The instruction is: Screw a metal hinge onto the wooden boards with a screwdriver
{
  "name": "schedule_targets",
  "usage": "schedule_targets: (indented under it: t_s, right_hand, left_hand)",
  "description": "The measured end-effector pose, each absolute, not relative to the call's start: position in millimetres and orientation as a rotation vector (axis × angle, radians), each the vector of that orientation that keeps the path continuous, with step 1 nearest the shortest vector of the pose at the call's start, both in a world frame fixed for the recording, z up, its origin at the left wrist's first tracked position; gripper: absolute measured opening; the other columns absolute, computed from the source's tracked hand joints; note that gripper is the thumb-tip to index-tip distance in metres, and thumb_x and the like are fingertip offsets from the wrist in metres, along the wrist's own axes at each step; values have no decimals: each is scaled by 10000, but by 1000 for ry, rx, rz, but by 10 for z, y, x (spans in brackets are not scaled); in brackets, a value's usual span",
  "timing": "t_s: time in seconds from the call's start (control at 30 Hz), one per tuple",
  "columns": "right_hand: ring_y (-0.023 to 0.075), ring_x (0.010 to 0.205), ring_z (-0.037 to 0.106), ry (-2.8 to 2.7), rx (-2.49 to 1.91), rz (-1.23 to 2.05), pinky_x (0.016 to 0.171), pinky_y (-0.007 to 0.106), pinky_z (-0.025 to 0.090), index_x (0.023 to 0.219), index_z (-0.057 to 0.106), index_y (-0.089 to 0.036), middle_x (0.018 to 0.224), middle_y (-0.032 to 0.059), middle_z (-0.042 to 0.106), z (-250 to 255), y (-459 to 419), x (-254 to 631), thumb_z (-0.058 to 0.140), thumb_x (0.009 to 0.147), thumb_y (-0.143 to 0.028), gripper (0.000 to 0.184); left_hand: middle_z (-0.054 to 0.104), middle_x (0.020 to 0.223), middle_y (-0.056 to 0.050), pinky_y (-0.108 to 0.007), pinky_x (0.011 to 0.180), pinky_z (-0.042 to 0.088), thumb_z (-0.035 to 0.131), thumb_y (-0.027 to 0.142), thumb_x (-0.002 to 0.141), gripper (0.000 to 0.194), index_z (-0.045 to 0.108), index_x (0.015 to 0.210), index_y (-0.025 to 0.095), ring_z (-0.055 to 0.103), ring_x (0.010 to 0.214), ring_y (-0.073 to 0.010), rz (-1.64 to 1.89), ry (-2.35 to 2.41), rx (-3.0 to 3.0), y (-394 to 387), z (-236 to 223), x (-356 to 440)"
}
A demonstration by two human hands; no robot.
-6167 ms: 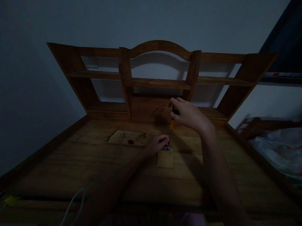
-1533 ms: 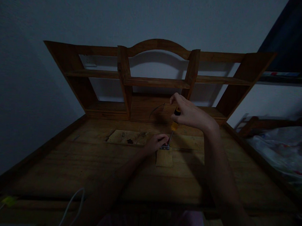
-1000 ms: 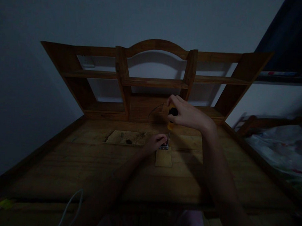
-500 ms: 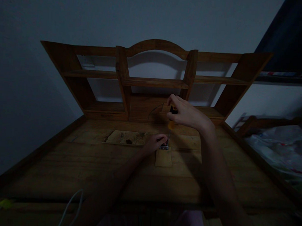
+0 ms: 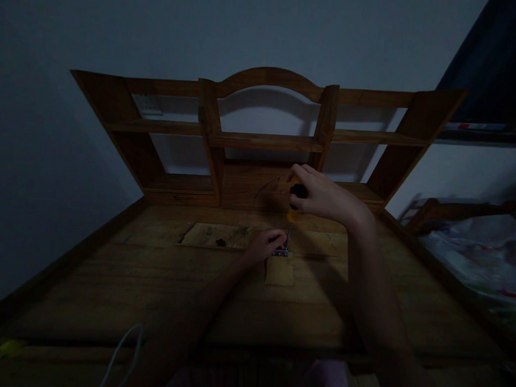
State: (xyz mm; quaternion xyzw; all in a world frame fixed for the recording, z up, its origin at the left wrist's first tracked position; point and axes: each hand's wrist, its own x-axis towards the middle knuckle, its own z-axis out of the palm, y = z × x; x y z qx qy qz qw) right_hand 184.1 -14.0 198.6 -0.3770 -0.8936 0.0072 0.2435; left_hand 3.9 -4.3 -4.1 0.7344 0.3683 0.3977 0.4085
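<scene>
My right hand [image 5: 320,193] is closed round the black and yellow handle of a screwdriver [image 5: 293,215], held nearly upright. Its thin shaft runs down to a small metal hinge [image 5: 282,253] on the desk. My left hand [image 5: 265,243] lies low beside the shaft, its fingers closed and pressed at the hinge; they cover part of the metal. Just in front of the hinge is a pale rectangular wooden piece [image 5: 279,271]. The screwdriver's tip is too dark and small to make out.
A wooden desk top [image 5: 151,291] spreads under both hands, with a rough, stained recess [image 5: 217,235] to the left. Behind stands a wooden shelf unit [image 5: 266,141] against the wall. A white cable [image 5: 121,347] hangs at the front left; plastic bags [image 5: 481,254] lie at the right.
My right hand and wrist have turned slightly, with the forearm shifting a little right and the handle rotated. My left hand stays in place at the hinge.
</scene>
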Motion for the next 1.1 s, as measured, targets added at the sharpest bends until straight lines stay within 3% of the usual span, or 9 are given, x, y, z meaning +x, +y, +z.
schedule_targets:
  t_s: [0.23, 0.33, 0.5, 0.7, 0.93, 1.1]
  right_hand:
    - [291, 995, 621, -2418, -1220, -51, 857, 404, 467, 1115, 514, -206, 1097, 116, 648, 1955, -140, 1828, 549, 902, -377, 275]
    - [287, 974, 627, -2431, -1204, -83, 836, 401, 467, 1097, 506, -208, 1051, 104, 656, 1961, -128, 1839, 529, 906, -326, 226]
    - [271, 1026, 611, -2454, -1135, -32, 865, 385, 470, 1060, 498, -225, 1151, 92, 604, 1995, -148, 1850, 595, 816, -247, 264]
    - [293, 980, 620, -2444, -1201, -72, 828, 399, 461, 1105, 488, -201, 1086, 123, 635, 1940, -96, 1814, 554, 904, -429, 311]
    - [257, 939, 612, -2446, -1178, -98, 822, 381, 463, 1009, 500, -218, 1079, 89, 605, 1947, -77, 1834, 582, 835, -274, 201]
    - [279, 965, 617, -2413, -1217, -119, 846, 403, 460, 1074, 521, -206, 1098, 109, 619, 1939, -102, 1803, 582, 885, -379, 263]
  left_hand:
    - [731, 959, -83, -295, 815, 535, 619, 377, 911, 258, 713, 966, 143, 679, 883, -177, 972, 802, 1794, -30, -85, 39]
    - [739, 1014, -103, -323, 860, 541, 653, 365, 895, 260, 716, 1012, 142, 687, 940, -195, 936, 765, 1822, -44, -71, 35]
    - [745, 978, -104, -337, 854, 544, 663, 285, 875, 224, 713, 1031, 134, 688, 901, -192, 910, 752, 1892, -72, -17, 19]
    - [737, 960, -86, -307, 828, 544, 661, 231, 861, 204, 712, 1032, 132, 682, 877, -173, 904, 749, 1912, -61, -10, 19]
    - [734, 929, -75, -296, 815, 531, 664, 205, 854, 187, 716, 1020, 134, 671, 852, -167, 912, 774, 1928, -53, -23, 23]
    - [718, 902, -68, -286, 793, 529, 648, 158, 845, 219, 711, 1052, 125, 666, 832, -160, 923, 770, 1907, -34, -54, 25]
